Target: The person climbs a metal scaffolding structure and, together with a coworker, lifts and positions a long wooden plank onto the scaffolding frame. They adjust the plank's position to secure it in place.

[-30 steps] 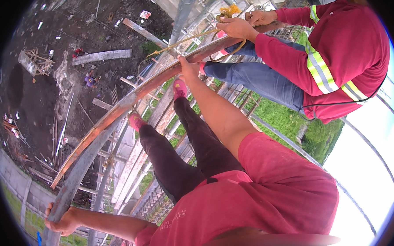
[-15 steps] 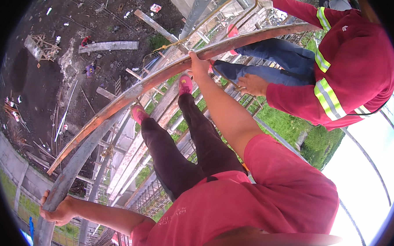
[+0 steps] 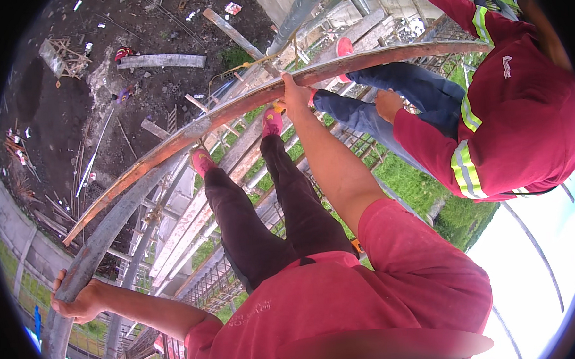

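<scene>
My left hand (image 3: 81, 304) is wrapped around a thick grey metal pole (image 3: 113, 222) at the lower left. With my right hand (image 3: 295, 94) I grip a long weathered wooden plank (image 3: 233, 111), its fingers partly hidden behind it. The plank runs from the lower left up to the far right, above my feet, and appears bent by the lens. A yellowish rope (image 3: 243, 66) hangs just beyond the plank, near my right hand. To my right a co-worker (image 3: 515, 105) in a maroon long-sleeved top with reflective bands holds one hand (image 3: 389, 104), fingers curled, over their legs.
My pink shoes (image 3: 272, 122) stand among scaffold boards (image 3: 194, 241) and poles high above dark ground (image 3: 54, 125). Below lie a long pale beam (image 3: 162, 61) and scattered timber. Another grey pole (image 3: 302, 12) slants at the top. Green grass (image 3: 416, 183) shows through the gaps.
The co-worker's near hand has drawn back from the rope, and their far hand has left the view. The rope stretch they held has dropped away. Both my hands keep their grips.
</scene>
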A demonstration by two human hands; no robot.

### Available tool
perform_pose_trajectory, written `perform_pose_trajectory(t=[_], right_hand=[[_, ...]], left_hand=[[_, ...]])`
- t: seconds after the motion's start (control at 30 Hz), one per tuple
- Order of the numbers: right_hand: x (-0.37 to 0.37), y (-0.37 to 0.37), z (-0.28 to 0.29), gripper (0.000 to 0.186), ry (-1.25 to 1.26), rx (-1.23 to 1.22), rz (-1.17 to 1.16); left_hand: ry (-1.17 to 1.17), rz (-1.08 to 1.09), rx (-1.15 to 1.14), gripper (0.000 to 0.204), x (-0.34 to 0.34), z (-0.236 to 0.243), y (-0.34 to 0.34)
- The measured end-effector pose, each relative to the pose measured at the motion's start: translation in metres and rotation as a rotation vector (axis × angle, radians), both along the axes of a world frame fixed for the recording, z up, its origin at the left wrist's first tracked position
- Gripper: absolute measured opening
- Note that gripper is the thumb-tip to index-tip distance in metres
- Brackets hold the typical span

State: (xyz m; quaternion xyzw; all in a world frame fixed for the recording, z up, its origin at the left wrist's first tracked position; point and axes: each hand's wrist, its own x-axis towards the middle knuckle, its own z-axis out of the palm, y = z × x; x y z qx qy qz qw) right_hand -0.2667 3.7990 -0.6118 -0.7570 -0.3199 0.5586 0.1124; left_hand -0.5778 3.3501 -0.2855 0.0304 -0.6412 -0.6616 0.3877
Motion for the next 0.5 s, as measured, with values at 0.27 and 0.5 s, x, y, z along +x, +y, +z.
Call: perform_pose_trajectory(t=[0.27, 0.5], right_hand=[[0.003, 0.001, -0.007, 0.068, 0.015, 0.010, -0.001], [-0.004, -0.004, 0.017, 0.076, 0.049, 0.013, -0.021]], left_hand=[[-0.029, 0.028, -0.038, 0.030, 0.004, -0.001, 0.000], [-0.044, 0.029, -0.065, 0.030, 0.000, -0.002, -0.004]])
